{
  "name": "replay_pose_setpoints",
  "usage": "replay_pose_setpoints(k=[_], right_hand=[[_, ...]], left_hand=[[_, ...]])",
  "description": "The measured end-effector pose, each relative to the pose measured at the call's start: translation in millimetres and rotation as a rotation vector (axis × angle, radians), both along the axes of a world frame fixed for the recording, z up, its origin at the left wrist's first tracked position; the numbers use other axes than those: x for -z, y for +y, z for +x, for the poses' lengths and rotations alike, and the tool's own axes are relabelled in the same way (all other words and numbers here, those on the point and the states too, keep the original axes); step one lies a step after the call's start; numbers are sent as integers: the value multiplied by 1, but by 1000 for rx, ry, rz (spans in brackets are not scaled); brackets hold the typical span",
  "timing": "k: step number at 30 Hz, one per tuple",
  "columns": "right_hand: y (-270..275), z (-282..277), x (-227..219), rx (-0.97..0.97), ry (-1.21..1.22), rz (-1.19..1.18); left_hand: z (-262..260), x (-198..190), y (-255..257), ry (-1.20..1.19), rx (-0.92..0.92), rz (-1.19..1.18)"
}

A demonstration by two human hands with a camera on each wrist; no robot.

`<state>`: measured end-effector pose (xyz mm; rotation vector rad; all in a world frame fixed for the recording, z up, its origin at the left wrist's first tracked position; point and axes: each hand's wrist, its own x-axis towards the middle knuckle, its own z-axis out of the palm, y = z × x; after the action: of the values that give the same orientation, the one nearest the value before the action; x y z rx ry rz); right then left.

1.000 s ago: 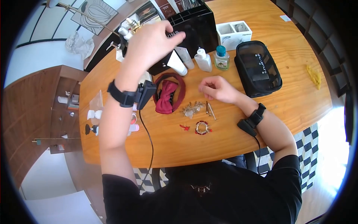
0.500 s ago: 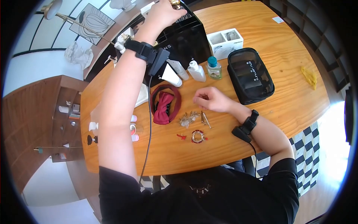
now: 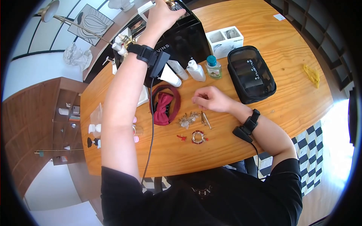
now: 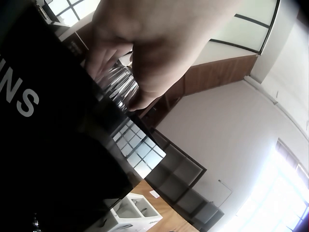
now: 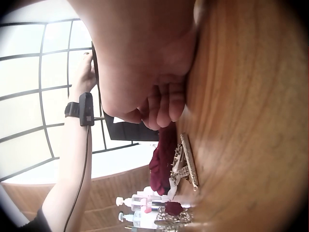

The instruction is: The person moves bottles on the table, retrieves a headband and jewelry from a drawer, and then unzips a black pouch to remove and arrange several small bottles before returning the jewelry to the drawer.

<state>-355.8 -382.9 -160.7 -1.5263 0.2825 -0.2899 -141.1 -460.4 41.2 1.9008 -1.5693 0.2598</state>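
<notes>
My left hand is at the top of the black organizer, its thumb and fingers around a ribbed clear glass bottle. A gold part of the bottle shows beside the fingers in the head view; its lower end is hidden in the organizer. My right hand rests on the wooden table with its fingers loosely curled and nothing visible in them. Nearest to it lie a leafy hair ornament and slim hair clips. A burgundy bow clip lies inside a burgundy headband.
A white tube, a white bottle and a teal-capped bottle stand before the organizer. Right of them are a white divided box and a black mesh pouch. A beaded bracelet and a red clip lie nearer my body.
My left hand has moved up and away from my body, from over the organizer's front to the glass bottle at its top. My right hand stays on the table.
</notes>
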Motion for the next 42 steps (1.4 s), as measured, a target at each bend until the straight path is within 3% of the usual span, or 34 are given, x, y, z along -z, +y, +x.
replay_pose_setpoints(k=[3, 6, 9, 13, 15, 16, 17, 18, 23, 25, 30, 42], right_hand=[[1, 1, 2, 7, -6, 15], [1, 1, 2, 1, 1, 21], [0, 1, 3, -1, -5, 23], [-1, 0, 2, 3, 23, 57], [-4, 0, 3, -12, 28, 44], [-4, 0, 3, -20, 32, 39], [-3, 0, 2, -16, 30, 45], [-3, 0, 1, -12, 27, 51], [-9, -5, 1, -100, 76, -108], [-13, -9, -7, -162, 147, -242], [-12, -18, -21, -221, 235, -208], [-9, -19, -20, -182, 216, -264]], left_hand=[[-37, -40, 22, 333, -83, 122], [23, -23, -6, 37, 97, -245], [4, -59, 32, 85, 207, -247], [-21, -62, 82, 269, 374, -256], [-43, -54, 121, 470, 386, -152], [-55, -48, 134, 363, 247, -121], [-68, -38, 153, 447, 305, -132], [-46, -13, 154, 390, 365, -138], [-66, 41, 199, 565, 273, 46], [-65, 63, 205, 519, 216, 115], [-65, 109, 202, 362, 185, 252], [-61, 127, 205, 158, 164, 250]])
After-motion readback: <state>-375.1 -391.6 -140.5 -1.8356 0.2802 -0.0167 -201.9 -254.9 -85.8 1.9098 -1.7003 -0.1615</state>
